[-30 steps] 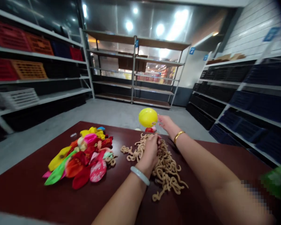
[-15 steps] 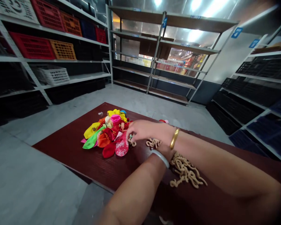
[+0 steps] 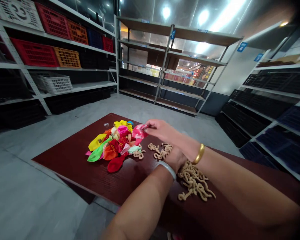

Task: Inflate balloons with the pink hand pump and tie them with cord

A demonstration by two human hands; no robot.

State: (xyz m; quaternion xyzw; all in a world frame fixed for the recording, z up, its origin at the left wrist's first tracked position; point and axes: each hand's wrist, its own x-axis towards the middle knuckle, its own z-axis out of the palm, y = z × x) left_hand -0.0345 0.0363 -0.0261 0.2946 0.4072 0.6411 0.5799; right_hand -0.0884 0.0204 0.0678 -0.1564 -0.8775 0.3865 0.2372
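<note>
Table (image 3: 135, 181) runs under it all. Tan curls (image 3: 193, 181) on its R side, balloon pile (image 3: 116, 146) to their L, small gap btwn. L hand (image 3: 177, 158) is at the curls, mostly hidden behind R wrist; grip n/a, can't tell. R hand (image 3: 158, 129) crosses over it, so it's the nearer one to the pile, fingers pinched on pink balloon (image 3: 139, 132). That hangs L of the fingers, by the pile's R edge; long axis approx down-left, folded, so hard to tell.
</note>
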